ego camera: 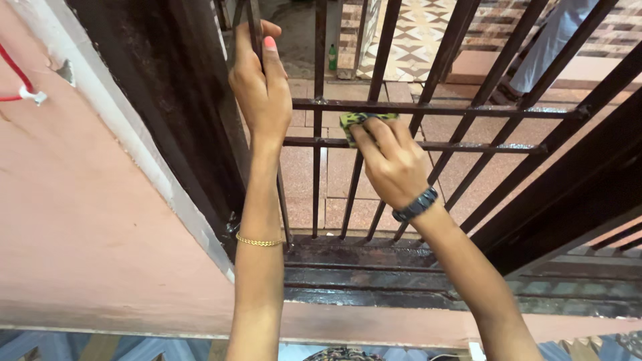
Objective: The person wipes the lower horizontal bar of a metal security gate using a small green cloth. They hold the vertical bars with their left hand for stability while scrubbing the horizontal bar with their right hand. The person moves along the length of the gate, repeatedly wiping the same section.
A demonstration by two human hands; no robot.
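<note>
I am watching a green scrubbing pad (358, 122) being pressed against a horizontal bar (428, 145) of a dark metal gate (468, 107), and my right hand (391, 160) is closing its fingers over the pad so that only its upper edge is showing above the knuckles. A dark bracelet (415, 204) is sitting on that wrist. Just to the left of it, my left hand (261, 87) is wrapping around a vertical bar (254, 27) of the gate, higher up than the right hand, gripping it fully, with a thin gold chain (259, 241) lying across the forearm below. Beneath both hands the gate's bottom rail (374, 257) is looking wet and worn. Left of the left arm a pink wall (80, 220) is filling the view, with a red cable (13, 73) clipped to it. Beyond the bars, above the right hand, a green bottle (332, 57) is standing on the tiled floor (307, 180), and a person's leg in light trousers (552, 40) is showing far to the upper right.
</note>
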